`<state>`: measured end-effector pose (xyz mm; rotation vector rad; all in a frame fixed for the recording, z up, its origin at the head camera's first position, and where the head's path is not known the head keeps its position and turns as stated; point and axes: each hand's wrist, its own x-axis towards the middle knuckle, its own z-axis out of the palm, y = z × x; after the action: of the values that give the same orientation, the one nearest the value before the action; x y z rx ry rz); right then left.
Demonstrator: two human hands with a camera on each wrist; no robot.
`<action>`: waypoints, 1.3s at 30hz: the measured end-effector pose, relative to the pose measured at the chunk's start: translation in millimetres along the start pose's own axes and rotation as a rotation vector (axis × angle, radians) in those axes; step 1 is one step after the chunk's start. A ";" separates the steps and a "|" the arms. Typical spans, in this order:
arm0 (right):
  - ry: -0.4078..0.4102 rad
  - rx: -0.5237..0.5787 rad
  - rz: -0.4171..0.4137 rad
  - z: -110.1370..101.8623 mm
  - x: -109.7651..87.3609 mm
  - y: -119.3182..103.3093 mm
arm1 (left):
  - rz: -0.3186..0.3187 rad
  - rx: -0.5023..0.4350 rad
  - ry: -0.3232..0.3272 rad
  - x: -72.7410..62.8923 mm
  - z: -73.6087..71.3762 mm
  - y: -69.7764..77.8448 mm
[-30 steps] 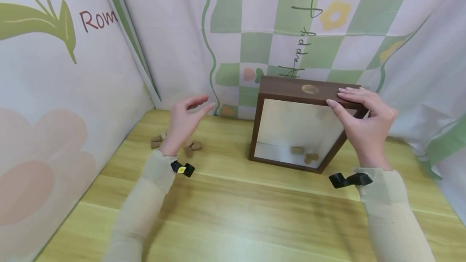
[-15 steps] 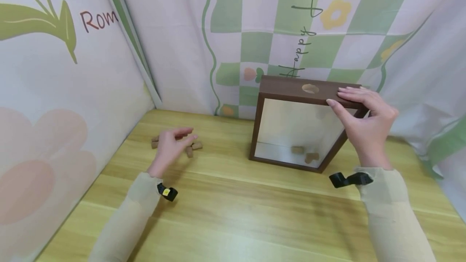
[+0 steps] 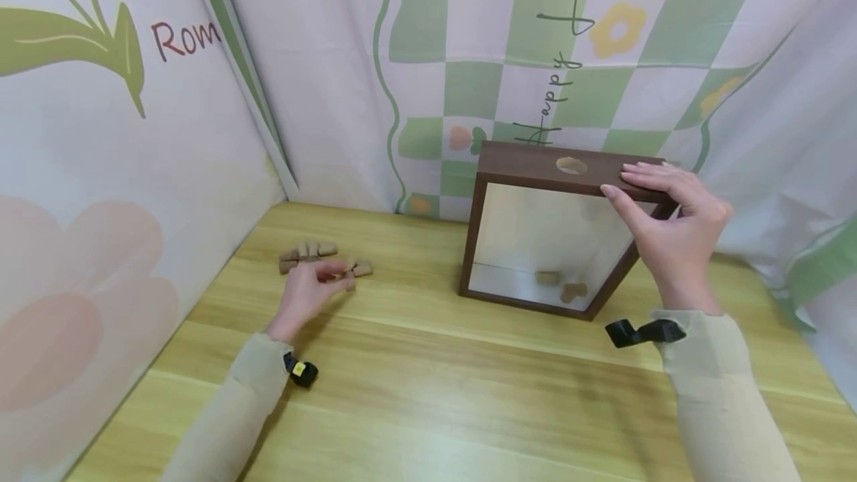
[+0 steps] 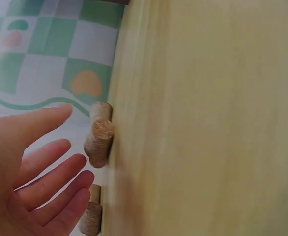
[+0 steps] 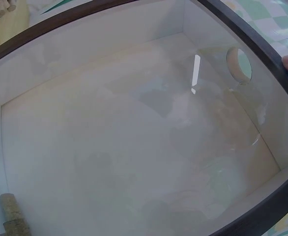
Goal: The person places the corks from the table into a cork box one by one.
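Note:
Wine corks lie on the wooden table in two small clusters at the left: one row (image 3: pixel 326 249) farther back and a nearer group (image 3: pixel 362 268). My left hand (image 3: pixel 309 292) is low beside the nearer group, fingertips overlapping a cork in the head view. In the left wrist view its fingers spread loosely, nothing between them, close to a cork (image 4: pixel 99 147). A dark brown box frame (image 3: pixel 472 236) with a clear front and a round hole (image 3: pixel 571 165) on top stands upright. My right hand (image 3: pixel 679 225) holds its top right corner, thumb on the front edge, fingers across the top.
Several corks (image 3: pixel 547 277) lie inside the box at the bottom, behind the clear front. A green-and-white checked curtain (image 3: pixel 469 88) hangs right behind the box. A flower-printed white panel (image 3: pixel 134 169) borders the wooden table (image 3: pixel 428 393) on the left.
My left hand has come down and leftward from above the table to the corks, uncovering the farther row. My right hand and the box have stayed in place.

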<state>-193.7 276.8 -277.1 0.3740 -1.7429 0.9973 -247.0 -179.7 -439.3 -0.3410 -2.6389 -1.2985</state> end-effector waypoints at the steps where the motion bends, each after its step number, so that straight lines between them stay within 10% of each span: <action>1: -0.001 -0.002 0.001 0.0 -0.1 0.1 | -0.001 0.004 -0.007 0.1 0.3 -1.8; 39: 0.003 0.008 -0.009 -0.2 0.2 -0.1 | -0.075 0.056 -0.116 12.1 -1.9 -4.2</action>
<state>-193.6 276.9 -276.8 0.3847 -1.7341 0.9983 -259.7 -182.2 -438.2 -0.3215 -2.8041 -1.2599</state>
